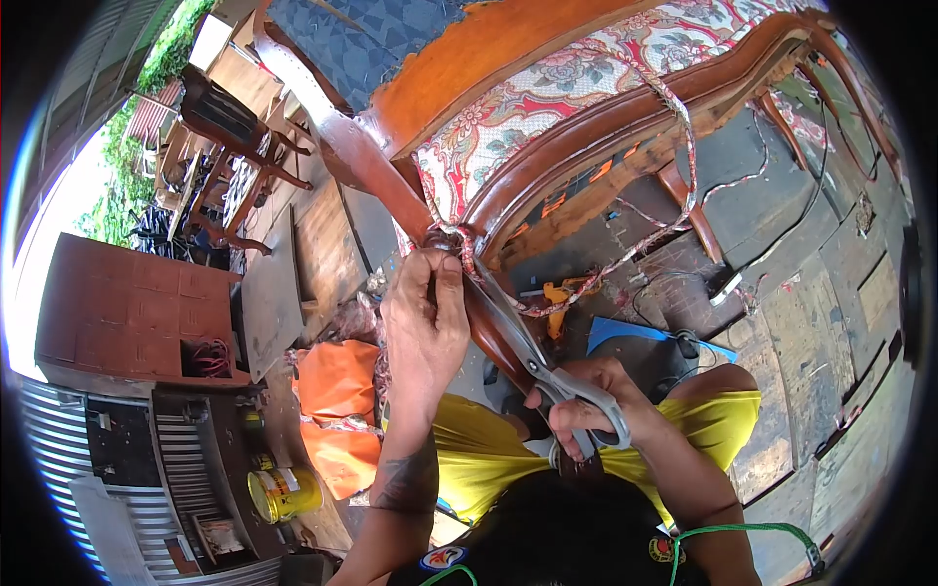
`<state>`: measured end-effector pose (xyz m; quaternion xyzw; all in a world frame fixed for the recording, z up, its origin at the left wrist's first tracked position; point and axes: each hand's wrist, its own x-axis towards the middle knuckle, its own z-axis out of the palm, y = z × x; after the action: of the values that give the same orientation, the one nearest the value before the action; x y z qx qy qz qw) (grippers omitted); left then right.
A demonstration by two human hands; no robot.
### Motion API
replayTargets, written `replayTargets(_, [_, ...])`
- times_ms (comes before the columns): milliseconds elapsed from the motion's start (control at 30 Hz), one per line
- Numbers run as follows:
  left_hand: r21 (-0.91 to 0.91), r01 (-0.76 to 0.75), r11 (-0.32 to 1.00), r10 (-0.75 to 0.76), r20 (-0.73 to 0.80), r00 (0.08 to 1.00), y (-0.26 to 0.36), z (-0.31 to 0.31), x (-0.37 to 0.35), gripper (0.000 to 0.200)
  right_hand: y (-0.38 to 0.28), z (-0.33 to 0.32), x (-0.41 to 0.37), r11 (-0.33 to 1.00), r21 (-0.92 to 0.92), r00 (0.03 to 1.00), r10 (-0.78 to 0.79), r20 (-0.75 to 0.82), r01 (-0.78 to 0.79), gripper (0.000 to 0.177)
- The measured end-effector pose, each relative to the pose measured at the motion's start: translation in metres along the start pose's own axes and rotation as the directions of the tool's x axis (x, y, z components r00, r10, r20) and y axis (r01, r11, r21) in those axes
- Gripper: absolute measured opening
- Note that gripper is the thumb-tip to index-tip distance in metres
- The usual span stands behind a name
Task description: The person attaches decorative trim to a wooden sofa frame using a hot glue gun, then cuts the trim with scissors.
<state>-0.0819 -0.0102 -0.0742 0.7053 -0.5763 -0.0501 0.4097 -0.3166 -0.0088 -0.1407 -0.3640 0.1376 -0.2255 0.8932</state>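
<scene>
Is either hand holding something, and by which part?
The right hand holds the scissors by the handles; the left hand pinches the patterned cord near the frame.

The left hand [425, 317], far, pinches, thumb against bent fingers; its forearm is tattooed. The right hand [596, 400], nearer, curls inward, thumb apparently raised.

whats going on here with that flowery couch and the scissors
A seated person is trimming work on a wooden-framed couch with floral upholstery. The right hand holds large scissors, blades reaching toward the front corner, where the left hand pinches by the patterned cord. The rest of the cord loops loosely over the seat and down toward the floor.
</scene>
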Motion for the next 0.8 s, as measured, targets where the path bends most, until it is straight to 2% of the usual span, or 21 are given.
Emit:
replayTargets(133, [0.05,-0.017,0.999,0.02,-0.06,0.998,0.002,0.001,0.001,0.014,-0.007,0.006,0.005,0.992,-0.099,0.996,0.079,-0.047,-0.083,0.037])
replayTargets(233, [0.034,-0.032,0.999,0.034,-0.057,0.998,0.001,0.001,0.001,0.013,-0.005,0.013,0.005,0.993,-0.07,0.99,0.087,-0.109,-0.095,0.038])
replayTargets(367, [0.013,-0.051,0.999,0.052,-0.047,0.998,0.0,0.004,-0.001,0.012,-0.004,0.013,0.006,0.99,-0.116,0.992,0.068,-0.102,-0.08,0.035])
replayTargets(467, [0.007,-0.067,0.998,0.067,-0.015,0.998,-0.002,0.006,-0.001,0.011,-0.003,0.016,0.009,0.993,-0.099,0.986,0.049,-0.157,-0.065,0.041])
replayTargets(800, [0.01,-0.096,0.995,0.096,-0.01,0.995,-0.001,0.01,0.0,0.012,-0.016,0.03,0.019,0.983,-0.138,0.963,0.086,-0.257,-0.124,0.042])
